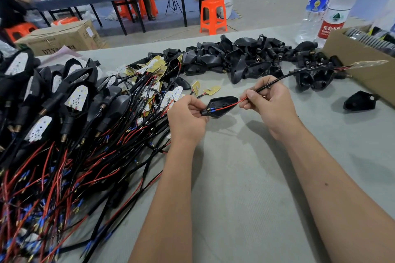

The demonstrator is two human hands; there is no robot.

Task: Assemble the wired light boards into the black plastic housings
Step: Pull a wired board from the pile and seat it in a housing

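Both hands work over the table (245, 177).
Left hand (186, 115) pinches a housing (222, 106); right hand (269, 100) pinches the red wire (226, 106) and black cable (275, 81) of a board (367, 63).

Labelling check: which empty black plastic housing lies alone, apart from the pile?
The black plastic housing at far right beside the cardboard box; the rest are heaped or held.

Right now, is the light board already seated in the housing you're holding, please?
Not seated. The light board hangs far right on its cable; only red wires cross the housing.
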